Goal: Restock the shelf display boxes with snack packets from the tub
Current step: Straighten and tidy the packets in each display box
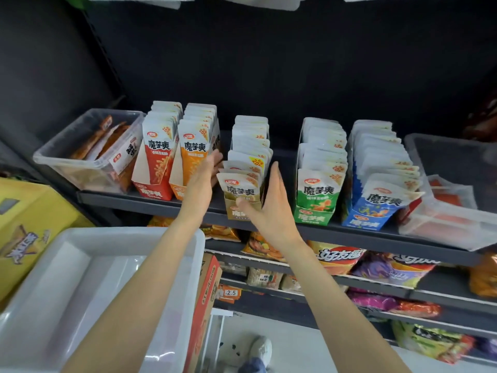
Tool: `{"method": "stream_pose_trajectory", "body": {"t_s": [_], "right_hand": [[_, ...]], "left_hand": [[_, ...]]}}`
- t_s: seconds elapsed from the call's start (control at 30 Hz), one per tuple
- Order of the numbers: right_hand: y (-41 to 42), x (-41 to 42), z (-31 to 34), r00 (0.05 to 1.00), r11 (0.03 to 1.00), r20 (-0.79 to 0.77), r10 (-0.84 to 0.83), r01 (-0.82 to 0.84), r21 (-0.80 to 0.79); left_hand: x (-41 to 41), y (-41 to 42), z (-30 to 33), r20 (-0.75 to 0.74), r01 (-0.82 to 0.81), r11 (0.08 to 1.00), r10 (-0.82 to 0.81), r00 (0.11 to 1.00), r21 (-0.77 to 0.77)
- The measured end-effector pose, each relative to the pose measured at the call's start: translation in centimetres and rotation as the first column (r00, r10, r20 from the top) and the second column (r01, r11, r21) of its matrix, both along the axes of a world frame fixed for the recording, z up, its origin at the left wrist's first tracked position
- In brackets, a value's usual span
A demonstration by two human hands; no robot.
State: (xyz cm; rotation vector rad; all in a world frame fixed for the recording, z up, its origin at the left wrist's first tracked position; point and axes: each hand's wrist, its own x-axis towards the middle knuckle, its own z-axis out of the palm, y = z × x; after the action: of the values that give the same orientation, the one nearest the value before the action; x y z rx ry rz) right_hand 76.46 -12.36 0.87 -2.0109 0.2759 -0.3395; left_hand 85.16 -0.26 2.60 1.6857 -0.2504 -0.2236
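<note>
My left hand (203, 170) and right hand (269, 208), both flat-fingered, holding nothing, flank the gold display box (243, 208); best squeeze evenly, keeping packets (248, 157) upright.

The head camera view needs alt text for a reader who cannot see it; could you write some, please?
Both hands, left and right, flank a gold display box of snack packets on a dark shelf, between orange and green boxes. A white tub sits below left, apparently empty.
</note>
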Motion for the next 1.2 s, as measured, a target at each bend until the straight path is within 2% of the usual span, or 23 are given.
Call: {"method": "stream_pose_trajectory", "body": {"t_s": [0.03, 0.1, 0.17, 0.27, 0.33, 0.43, 0.53, 0.6, 0.67, 0.77, 0.9, 1.07, 1.2], "right_hand": [[-0.2, 0.7, 0.5, 1.0, 0.999, 0.004, 0.003, -0.003, 0.037], [-0.6, 2.0, 1.3, 1.0, 0.988, 0.023, 0.018, -0.022, 0.151], [-1.0, 3.0, 1.9, 0.998, 0.989, 0.045, 0.044, -0.05, 0.141], [-0.8, 3.5, 2.5, 0.997, 0.998, 0.049, 0.058, -0.057, -0.031], [-1.1, 3.0, 3.1, 0.995, 0.981, -0.001, 0.105, -0.103, -0.166], [-2.9, 2.5, 5.3, 0.971, 0.951, -0.141, 0.194, -0.221, -0.214], [-5.0, 3.0, 7.7, 0.927, 0.905, -0.252, 0.276, -0.339, -0.257], [-5.9, 3.9, 9.4, 0.921, 0.88, -0.273, 0.278, -0.358, -0.311], [-6.5, 5.5, 10.6, 0.953, 0.849, -0.209, 0.22, -0.293, -0.439], [-7.6, 9.1, 11.0, 0.964, 0.706, -0.197, 0.181, -0.266, -0.656], [-8.2, 12.3, 9.9, 0.918, 0.626, -0.358, 0.174, -0.383, -0.679], [-7.8, 13.0, 9.8, 0.873, 0.506, -0.411, 0.261, -0.487, -0.712], [-7.5, 12.8, 10.2, 0.837, 0.535, -0.475, 0.271, -0.541, -0.649]], "left_hand": [[0.3, -0.2, 0.0, -0.035, 0.045, 0.998, -0.047, 0.998, -0.044], [0.7, -0.7, 0.3, -0.029, 0.167, 0.986, -0.167, 0.986, 0.011], [0.8, -1.4, 1.3, -0.011, 0.242, 0.969, -0.242, 0.97, 0.055], [1.6, -1.6, 1.8, 0.029, 0.298, 0.954, -0.299, 0.954, 0.032], [2.5, -1.0, 1.0, 0.092, 0.301, 0.95, -0.308, 0.947, 0.08], [3.8, 0.1, 0.3, 0.2, 0.28, 0.93, -0.33, 0.923, 0.239], [4.5, 0.2, 0.4, 0.291, 0.314, 0.905, -0.395, 0.871, 0.288], [4.4, 0.1, 0.8, 0.283, 0.326, 0.898, -0.408, 0.868, 0.296], [3.9, 0.1, 1.0, 0.251, 0.362, 0.884, -0.437, 0.864, 0.295], [3.0, 0.1, 1.0, 0.203, 0.411, 0.866, -0.474, 0.857, 0.285], [2.2, -0.1, 0.5, 0.258, 0.351, 0.897, -0.418, 0.871, 0.267], [2.1, -0.3, 0.5, 0.337, 0.263, 0.9, -0.381, 0.861, 0.347], [2.1, -0.4, 0.0, 0.4, 0.199, 0.887, -0.375, 0.836, 0.417]]}}
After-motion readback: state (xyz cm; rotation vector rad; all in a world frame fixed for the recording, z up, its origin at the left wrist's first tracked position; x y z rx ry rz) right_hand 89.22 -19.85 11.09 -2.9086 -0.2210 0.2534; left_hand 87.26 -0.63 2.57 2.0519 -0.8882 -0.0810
